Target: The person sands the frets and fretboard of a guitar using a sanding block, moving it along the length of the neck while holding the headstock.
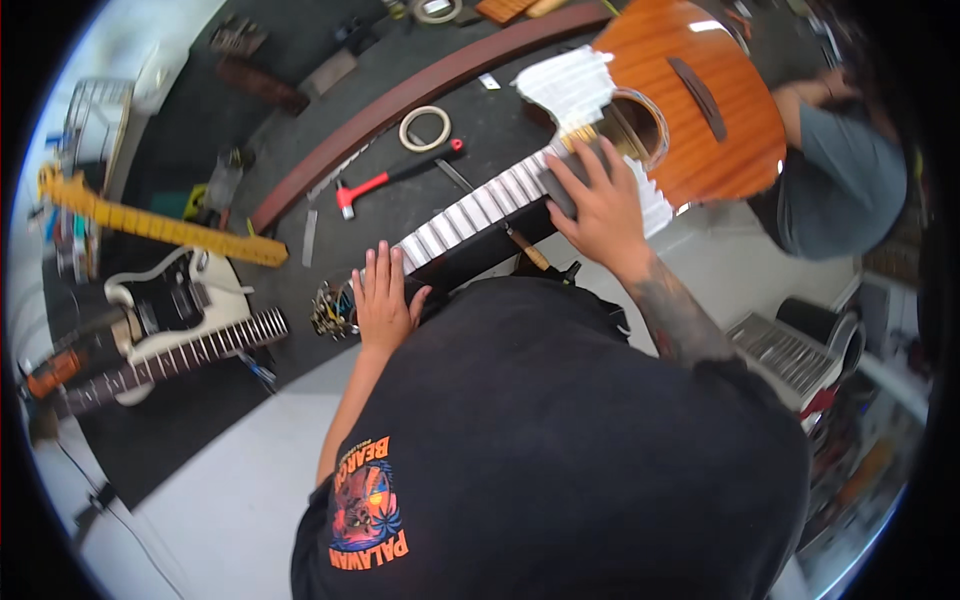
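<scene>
An acoustic guitar with an orange-brown body [730,130] lies slantwise across the bench, its neck toward the lower left. White tape covers its fretboard [470,215] between the frets, and more white covering [568,85] lies over the body beside the soundhole. My right hand [605,212] grips a dark grey block [558,190], pressed on the fretboard near the body. The block's underside is hidden. At the headstock end, my left hand [382,305] lies flat on the neck with fingers stretched out. The headstock's tuners [330,308] show beside it.
A red-and-black hammer [385,180] and a tape roll [425,128] lie beyond the neck. Farther back runs a long curved brown strip [400,95]. On the left are a white electric guitar [190,300] and a yellowish neck [170,225]. Another person's sleeve [850,180] is at right.
</scene>
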`<state>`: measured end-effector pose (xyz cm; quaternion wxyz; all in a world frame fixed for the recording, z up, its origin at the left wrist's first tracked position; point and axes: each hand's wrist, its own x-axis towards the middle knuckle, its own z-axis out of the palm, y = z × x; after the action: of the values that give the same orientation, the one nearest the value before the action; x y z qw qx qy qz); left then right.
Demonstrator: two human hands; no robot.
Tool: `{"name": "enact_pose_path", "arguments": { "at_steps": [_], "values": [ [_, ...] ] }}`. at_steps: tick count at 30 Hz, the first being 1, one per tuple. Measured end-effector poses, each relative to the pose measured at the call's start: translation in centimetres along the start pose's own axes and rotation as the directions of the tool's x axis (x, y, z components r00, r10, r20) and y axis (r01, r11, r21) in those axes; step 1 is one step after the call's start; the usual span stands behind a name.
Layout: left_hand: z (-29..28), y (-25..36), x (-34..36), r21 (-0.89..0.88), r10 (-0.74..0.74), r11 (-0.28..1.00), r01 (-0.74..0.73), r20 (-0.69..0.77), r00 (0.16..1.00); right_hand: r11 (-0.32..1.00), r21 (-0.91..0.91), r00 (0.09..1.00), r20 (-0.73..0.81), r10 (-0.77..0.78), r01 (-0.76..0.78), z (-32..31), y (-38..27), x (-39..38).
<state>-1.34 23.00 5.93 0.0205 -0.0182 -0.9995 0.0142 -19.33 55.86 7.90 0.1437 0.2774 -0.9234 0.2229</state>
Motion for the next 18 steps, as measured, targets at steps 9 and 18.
{"name": "enact_pose_path", "arguments": {
  "at_steps": [9, 18],
  "values": [
    [1.3, 1.4, -2.0, -0.133, -0.083, 0.988, 0.082, -0.001, 0.997, 0.996, -0.092, 1.000, 0.002, -0.022, 0.022, 0.9, 1.1, 3.5],
    [0.7, 3.1, -2.3, -0.092, -0.127, 0.988, 0.127, 0.011, 0.992, 0.991, -0.128, 0.999, 0.029, -0.036, 0.039, 1.7, 1.4, 5.6]
  ]
}}
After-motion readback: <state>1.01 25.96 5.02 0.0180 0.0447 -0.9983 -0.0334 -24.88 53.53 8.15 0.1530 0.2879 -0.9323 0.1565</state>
